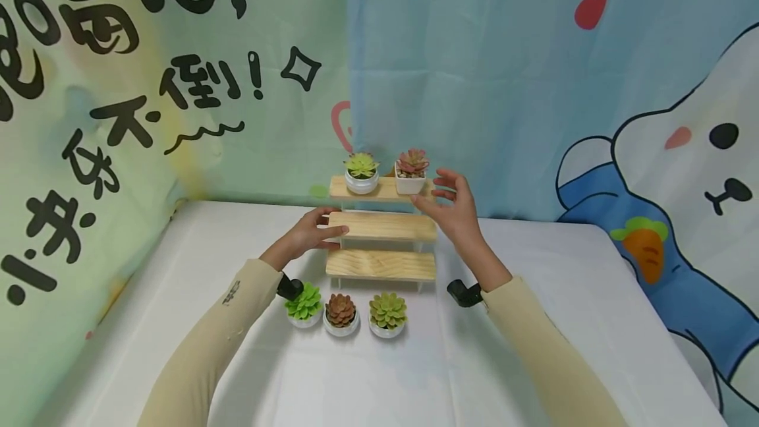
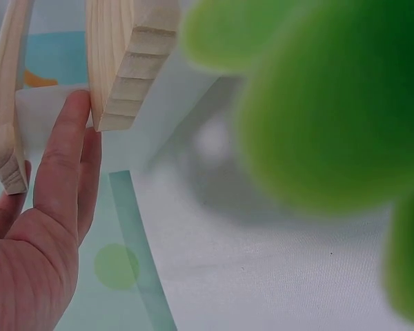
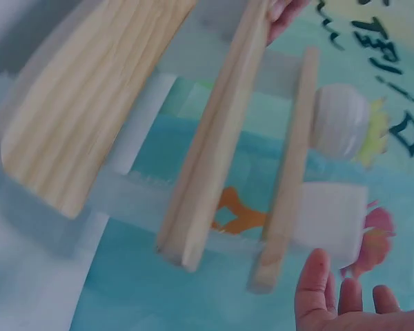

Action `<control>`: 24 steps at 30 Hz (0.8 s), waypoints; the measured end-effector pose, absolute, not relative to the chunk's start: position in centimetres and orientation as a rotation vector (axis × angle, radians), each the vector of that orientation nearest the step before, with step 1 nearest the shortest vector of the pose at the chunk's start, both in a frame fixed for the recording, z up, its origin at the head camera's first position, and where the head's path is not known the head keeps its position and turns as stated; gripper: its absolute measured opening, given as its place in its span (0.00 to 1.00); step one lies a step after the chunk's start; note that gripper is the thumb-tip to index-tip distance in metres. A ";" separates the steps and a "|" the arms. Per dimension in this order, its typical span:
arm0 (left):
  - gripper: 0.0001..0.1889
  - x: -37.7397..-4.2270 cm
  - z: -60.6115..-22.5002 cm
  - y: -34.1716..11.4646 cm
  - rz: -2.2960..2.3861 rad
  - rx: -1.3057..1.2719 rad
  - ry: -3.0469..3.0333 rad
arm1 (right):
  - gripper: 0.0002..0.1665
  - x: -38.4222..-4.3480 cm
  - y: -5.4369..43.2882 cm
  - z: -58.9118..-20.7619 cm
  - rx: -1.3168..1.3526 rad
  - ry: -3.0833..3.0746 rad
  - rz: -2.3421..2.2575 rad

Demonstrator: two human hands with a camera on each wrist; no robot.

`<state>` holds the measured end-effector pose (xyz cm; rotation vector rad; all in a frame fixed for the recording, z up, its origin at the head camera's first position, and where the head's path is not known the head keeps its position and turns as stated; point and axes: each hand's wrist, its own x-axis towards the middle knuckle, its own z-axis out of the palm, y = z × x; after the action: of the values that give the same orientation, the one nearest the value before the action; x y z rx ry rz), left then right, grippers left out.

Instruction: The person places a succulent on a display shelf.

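A three-tier wooden shelf stand (image 1: 382,225) with clear side supports stands on the table. My left hand (image 1: 304,237) holds the left end of its middle board, thumb in front and fingers behind. On the top board sit a yellow-green succulent (image 1: 362,174) in a round white pot and a pink succulent (image 1: 412,172) in a square white pot. Beside the square pot is my right hand (image 1: 455,206), its fingers spread and loosely bent. In the right wrist view a fingertip (image 3: 313,265) is right at the corner of the square pot (image 3: 331,219).
In front of the stand, a bright green succulent (image 1: 304,302), a brown one (image 1: 340,312) and a light green one (image 1: 388,313) stand in white pots on the white tabletop (image 1: 367,381). The green one is near the left wrist. Printed cloth backdrops (image 1: 474,84) rise behind the table.
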<state>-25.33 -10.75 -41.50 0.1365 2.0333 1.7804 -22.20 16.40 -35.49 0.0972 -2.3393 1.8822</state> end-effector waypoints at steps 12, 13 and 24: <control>0.32 -25.3 -41.3 -10.7 1.776 0.125 2.037 | 0.37 -17.5 16.0 -36.6 0.230 -2.349 1.946; 0.32 -25.4 -41.3 -10.7 1.778 0.123 2.041 | 0.36 -17.3 15.9 -36.8 0.237 -2.347 1.947; 0.32 -25.4 -41.4 -10.6 1.778 0.133 2.050 | 0.33 -14.7 14.8 -40.3 0.298 -2.391 2.041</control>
<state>-25.41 -10.62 -41.39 0.1326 2.0502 1.7784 -14.67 14.78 -40.30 0.2981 -2.3905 2.0411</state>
